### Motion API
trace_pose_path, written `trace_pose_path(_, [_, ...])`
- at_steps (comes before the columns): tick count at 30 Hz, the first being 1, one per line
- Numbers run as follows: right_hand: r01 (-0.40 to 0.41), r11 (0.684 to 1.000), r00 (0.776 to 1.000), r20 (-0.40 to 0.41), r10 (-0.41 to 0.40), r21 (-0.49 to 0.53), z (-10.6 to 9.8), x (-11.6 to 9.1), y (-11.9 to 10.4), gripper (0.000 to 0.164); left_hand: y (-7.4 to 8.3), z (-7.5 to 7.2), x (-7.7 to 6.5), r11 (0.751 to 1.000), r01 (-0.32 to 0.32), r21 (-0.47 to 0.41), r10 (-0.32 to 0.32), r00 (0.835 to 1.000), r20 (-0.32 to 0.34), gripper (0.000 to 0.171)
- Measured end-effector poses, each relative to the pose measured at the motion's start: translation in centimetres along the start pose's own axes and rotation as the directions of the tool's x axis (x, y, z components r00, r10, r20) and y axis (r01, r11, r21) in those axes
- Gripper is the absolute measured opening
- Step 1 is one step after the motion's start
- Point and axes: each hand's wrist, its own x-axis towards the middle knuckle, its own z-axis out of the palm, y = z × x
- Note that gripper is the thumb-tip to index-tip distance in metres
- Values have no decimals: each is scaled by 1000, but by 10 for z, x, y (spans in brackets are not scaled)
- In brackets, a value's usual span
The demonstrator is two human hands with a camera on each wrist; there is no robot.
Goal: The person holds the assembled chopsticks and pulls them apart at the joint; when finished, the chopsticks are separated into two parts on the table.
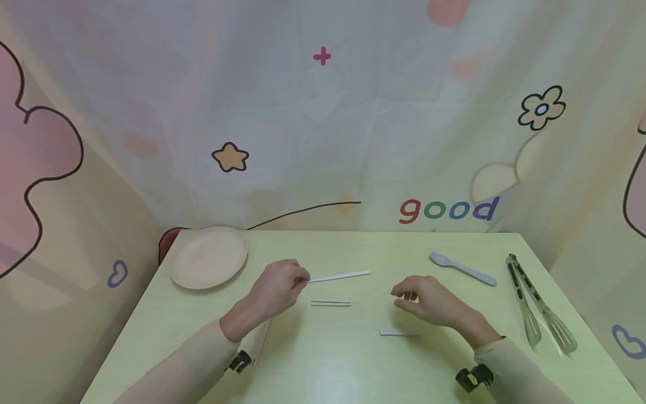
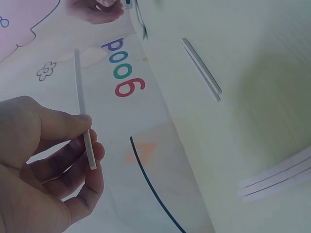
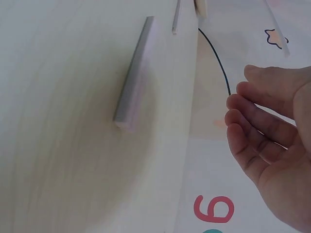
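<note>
My left hand (image 1: 275,289) pinches a thin white stick (image 1: 340,276) near one end, its free end pointing right. In the left wrist view, the thumb lies across the stick (image 2: 80,87) with curled fingers behind it. Holding nothing, my right hand (image 1: 429,300) hovers with loosely bent fingers above a short white bar (image 1: 400,333). That bar (image 3: 136,73) lies on the table in the right wrist view, apart from the fingers (image 3: 243,141). Between the hands lies a pair of thin white sticks (image 1: 330,303). Another light pair (image 1: 261,342) is partly hidden by the left forearm.
A pale round plate (image 1: 209,258) stands at the table's (image 1: 323,370) back left corner. Toward the back right lies a grey-blue spoon (image 1: 463,269). Tongs with slotted ends (image 1: 542,306) rest along the right edge. Behind the table hangs a printed curtain (image 1: 323,123).
</note>
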Motion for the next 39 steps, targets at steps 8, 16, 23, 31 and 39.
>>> trace_pose_path(8, [-12,1000,999,-33,12,-5,-7,5,-4,22,4,2,7,999,-50,21,50,999,15,7])
trace_pose_path(16, [-13,1000,996,-85,12,-11,-12,11,-12,28,9,5,14,994,-105,33,105,994,19,9])
trace_pose_path(23, [-14,1000,996,-87,13,-7,-16,18,-19,32,12,6,19,992,-121,44,119,992,32,9])
trace_pose_path(31, [39,999,995,-90,-40,-6,-18,27,-31,33,11,8,19,993,-114,11,114,993,44,7])
trace_pose_path(39, [92,996,989,-111,-92,-5,-16,32,-36,31,8,10,20,993,-118,-25,120,991,63,7])
